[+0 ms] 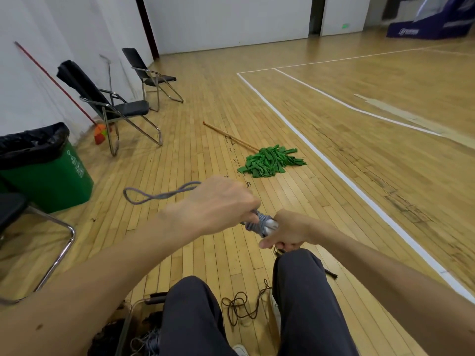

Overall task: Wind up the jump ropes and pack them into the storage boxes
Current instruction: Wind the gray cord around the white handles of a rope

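Observation:
My left hand (pixel 218 204) pinches a grey jump rope (pixel 159 195), and a free loop of it sticks out to the left in the air. My right hand (pixel 290 231) grips the rope's white handles (pixel 271 224), around which grey cord is wound in tight turns. Both hands are above my knees. A dark brown jump rope (pixel 239 307) lies tangled on the floor between my legs. At the bottom left stands a clear storage box (pixel 126 327) with grey and dark ropes inside; my left leg hides part of it.
A green mop (pixel 270 161) with a wooden handle lies on the wooden floor ahead. Two black folding chairs (pixel 115 106) and a broom stand by the left wall. A green bin (pixel 43 173) and another chair frame (pixel 51 253) are at the left.

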{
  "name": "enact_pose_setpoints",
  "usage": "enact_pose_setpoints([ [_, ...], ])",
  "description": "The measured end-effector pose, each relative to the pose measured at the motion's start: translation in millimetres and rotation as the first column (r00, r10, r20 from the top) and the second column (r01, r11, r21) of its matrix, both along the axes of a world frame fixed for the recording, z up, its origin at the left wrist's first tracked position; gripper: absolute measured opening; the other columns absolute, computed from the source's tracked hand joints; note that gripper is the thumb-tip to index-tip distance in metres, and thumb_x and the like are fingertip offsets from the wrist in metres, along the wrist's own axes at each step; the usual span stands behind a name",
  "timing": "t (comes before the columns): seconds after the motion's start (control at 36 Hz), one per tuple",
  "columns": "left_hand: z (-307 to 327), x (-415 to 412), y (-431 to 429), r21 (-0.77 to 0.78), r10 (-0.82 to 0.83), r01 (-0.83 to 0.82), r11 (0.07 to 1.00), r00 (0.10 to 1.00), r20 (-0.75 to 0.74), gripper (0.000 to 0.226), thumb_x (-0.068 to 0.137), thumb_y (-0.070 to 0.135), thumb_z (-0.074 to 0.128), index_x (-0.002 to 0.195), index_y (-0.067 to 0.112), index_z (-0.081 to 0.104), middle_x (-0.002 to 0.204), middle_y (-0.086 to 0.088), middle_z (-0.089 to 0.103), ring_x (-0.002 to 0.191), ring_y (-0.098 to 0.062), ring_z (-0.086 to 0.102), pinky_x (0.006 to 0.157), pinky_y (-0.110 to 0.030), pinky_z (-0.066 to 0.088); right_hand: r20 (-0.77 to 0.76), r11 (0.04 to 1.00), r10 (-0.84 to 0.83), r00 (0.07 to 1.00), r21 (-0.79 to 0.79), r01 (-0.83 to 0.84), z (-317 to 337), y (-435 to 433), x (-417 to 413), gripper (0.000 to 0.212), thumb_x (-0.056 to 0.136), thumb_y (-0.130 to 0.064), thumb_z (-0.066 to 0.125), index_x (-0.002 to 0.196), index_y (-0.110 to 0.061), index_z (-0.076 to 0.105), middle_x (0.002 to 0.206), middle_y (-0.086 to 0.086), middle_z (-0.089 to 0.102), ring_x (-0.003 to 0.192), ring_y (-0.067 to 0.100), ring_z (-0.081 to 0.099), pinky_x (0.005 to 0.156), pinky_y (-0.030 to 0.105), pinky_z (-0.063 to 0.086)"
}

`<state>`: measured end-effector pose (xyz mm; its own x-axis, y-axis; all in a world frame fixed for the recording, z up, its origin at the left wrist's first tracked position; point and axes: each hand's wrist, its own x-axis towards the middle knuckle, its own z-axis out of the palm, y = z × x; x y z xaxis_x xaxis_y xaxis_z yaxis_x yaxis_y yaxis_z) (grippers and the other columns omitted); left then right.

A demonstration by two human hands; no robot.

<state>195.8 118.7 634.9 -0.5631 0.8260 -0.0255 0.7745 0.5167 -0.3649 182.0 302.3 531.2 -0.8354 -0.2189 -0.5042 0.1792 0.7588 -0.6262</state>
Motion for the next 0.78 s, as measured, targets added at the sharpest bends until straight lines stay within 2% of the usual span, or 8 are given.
enact_pose_setpoints([
  [0.08,7.2,-4.5,1.0,0.019,-0.089,0.090,0.996,0.995,-0.046,0.041,0.101,0.055,0.039,0.103,0.023,0.064,0.093,0.008,0.066,0.082,-0.011,0.062,0.063,-0.026,0.046,-0.024,0.997,0.057,0.998,0.052,-0.056,-1.4,-7.3,3.6,0.035,0.086,-0.033,0.079,0.068,-0.013,0.057,0.054,-0.001,0.054,0.043,0.012,0.044,0.049,0.025,0.037],
  [0.17,11.1,-10.4,0.9,0.088,-0.165,0.173,0.981,0.982,-0.087,0.048,0.093,0.063,0.045,0.087,0.019,0.064,0.080,0.008,0.064,0.072,-0.012,0.061,0.054,-0.025,0.040,-0.009,0.989,0.132,0.991,0.069,-0.131,-1.1,-13.7,9.7,0.032,0.086,-0.033,0.079,0.074,-0.011,0.059,0.058,0.001,0.055,0.043,0.013,0.044,0.048,0.024,0.037],
  [0.25,14.6,-18.7,-1.1,0.202,-0.233,0.260,0.944,0.961,-0.149,0.052,0.080,0.067,0.060,0.063,0.018,0.052,0.058,0.011,0.049,0.052,-0.010,0.048,0.043,-0.021,0.018,0.008,0.969,0.235,0.972,0.074,-0.235,0.8,-19.2,19.3,0.030,0.086,-0.034,0.079,0.083,-0.009,0.063,0.064,0.004,0.057,0.048,0.014,0.047,0.049,0.024,0.039],
  [0.31,15.7,-23.6,-1.2,0.200,-0.206,0.233,0.952,0.968,-0.147,0.054,0.076,0.072,0.058,0.063,0.022,0.045,0.058,0.013,0.044,0.053,-0.010,0.045,0.044,-0.022,0.016,-0.003,0.956,0.286,0.958,0.071,-0.285,3.0,-23.9,26.2,0.032,0.085,-0.035,0.079,0.086,-0.006,0.064,0.067,0.006,0.059,0.054,0.017,0.051,0.055,0.026,0.043],
  [0.39,16.8,-30.1,-1.1,0.218,-0.129,0.144,0.965,0.988,-0.081,0.061,0.069,0.082,0.047,0.064,0.021,0.048,0.057,0.012,0.044,0.054,-0.008,0.041,0.046,-0.025,0.027,-0.067,0.947,0.317,0.946,0.073,-0.313,9.2,-33.4,38.4,0.041,0.084,-0.034,0.080,0.101,0.000,0.066,0.072,0.006,0.064,0.058,0.016,0.057,0.061,0.027,0.048],
  [0.5,16.3,-36.0,-5.0,0.179,-0.028,0.028,0.983,1.000,-0.001,0.066,0.060,0.088,0.043,0.068,0.023,0.050,0.058,0.014,0.039,0.055,-0.001,0.034,0.055,-0.028,0.038,-0.163,0.925,0.378,0.911,0.091,-0.368,22.5,-40.8,57.0,0.037,0.085,-0.033,0.080,0.108,-0.008,0.064,0.097,0.012,0.070,0.087,0.026,0.066,0.070,0.027,0.048],
  [0.64,9.7,-39.4,-9.7,0.221,0.055,-0.086,0.971,0.988,0.143,0.061,0.051,0.091,0.048,0.063,0.031,0.042,0.059,0.014,0.042,0.059,-0.002,0.037,0.059,-0.028,0.040,-0.245,0.904,0.427,0.870,0.095,-0.417,36.1,-43.0,74.4,0.027,0.086,-0.031,0.079,0.095,-0.022,0.055,0.083,-0.005,0.059,0.070,0.010,0.054,0.065,0.025,0.046],
  [0.78,-4.5,-46.7,-16.3,0.256,0.108,-0.158,0.954,0.974,0.201,0.073,0.049,0.091,0.051,0.069,0.021,0.057,0.060,0.012,0.045,0.060,-0.004,0.041,0.055,-0.025,0.032,-0.336,0.898,0.438,0.834,0.130,-0.420,39.4,-46.8,86.1,0.028,0.088,-0.029,0.077,0.085,-0.024,0.050,0.070,-0.009,0.051,0.057,0.006,0.048,0.053,0.019,0.038],
])
